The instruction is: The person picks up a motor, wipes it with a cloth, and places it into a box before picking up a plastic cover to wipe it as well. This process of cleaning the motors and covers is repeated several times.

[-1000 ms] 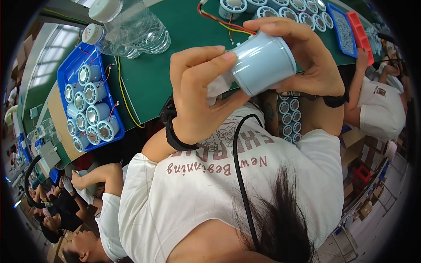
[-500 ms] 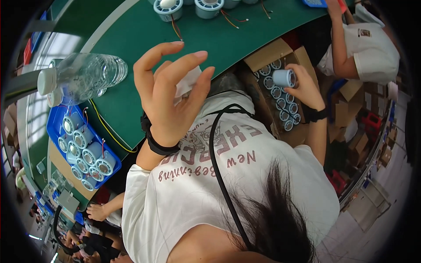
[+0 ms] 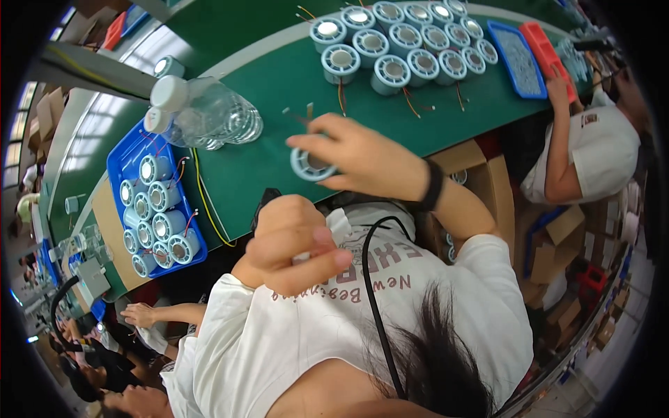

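Observation:
My right hand grips a light-blue cylindrical unit with a slotted rim. Thin wires stick up beside it, and it is over the front part of the green table. Nearer my chest, my left hand is closed with its fingers curled around a crumpled white piece, perhaps tissue. Most of that piece is hidden by the fingers. Beyond my right hand, several like units stand in rows on the table, their silver centres facing up and some wires trailing toward me.
At left, a blue tray holds several more units. Clear plastic bottles lie beside it. An open cardboard box with units inside stands below the table edge at right. A co-worker's hand reaches to a red tray beside a blue one.
My right hand has brought a unit up from the cardboard box to over the table. My left hand has dropped toward my chest and its spread fingers have curled. The view has shifted, showing more table.

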`<state>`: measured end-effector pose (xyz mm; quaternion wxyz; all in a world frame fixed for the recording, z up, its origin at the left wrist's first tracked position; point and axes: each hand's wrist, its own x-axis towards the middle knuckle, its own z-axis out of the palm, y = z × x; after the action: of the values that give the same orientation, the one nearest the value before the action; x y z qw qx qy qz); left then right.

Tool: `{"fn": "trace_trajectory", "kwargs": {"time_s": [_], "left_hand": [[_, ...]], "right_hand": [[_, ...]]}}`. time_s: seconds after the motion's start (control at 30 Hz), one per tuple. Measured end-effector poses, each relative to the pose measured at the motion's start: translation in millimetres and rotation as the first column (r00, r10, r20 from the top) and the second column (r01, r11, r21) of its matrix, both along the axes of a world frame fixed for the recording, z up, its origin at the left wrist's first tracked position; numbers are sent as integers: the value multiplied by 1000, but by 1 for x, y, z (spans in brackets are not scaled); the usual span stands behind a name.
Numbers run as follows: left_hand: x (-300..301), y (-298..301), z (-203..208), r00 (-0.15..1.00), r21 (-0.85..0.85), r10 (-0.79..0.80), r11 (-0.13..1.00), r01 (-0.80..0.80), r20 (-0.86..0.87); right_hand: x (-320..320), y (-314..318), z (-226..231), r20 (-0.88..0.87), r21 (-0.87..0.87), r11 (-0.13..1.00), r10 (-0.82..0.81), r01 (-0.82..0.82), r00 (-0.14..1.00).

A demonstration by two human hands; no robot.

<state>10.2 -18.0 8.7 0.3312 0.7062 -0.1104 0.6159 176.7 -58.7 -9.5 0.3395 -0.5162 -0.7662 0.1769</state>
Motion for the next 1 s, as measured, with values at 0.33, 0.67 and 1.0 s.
{"fn": "trace_trajectory", "kwargs": {"time_s": [0.33,0.67,1.0], "left_hand": [[0,6,-11,991,101,32,995,-19,-127],[-39,19,-9,328,42,667,474,-879,-669],[-68,23,-49,159,145,566,455,-879,-809]], "right_hand": [[-33,44,-6,142,-116,976,198,-182,970],[243,185,75,276,-242,832,-435,500,857],[327,285,-26,531,-150,620,-606,770,592]]}}
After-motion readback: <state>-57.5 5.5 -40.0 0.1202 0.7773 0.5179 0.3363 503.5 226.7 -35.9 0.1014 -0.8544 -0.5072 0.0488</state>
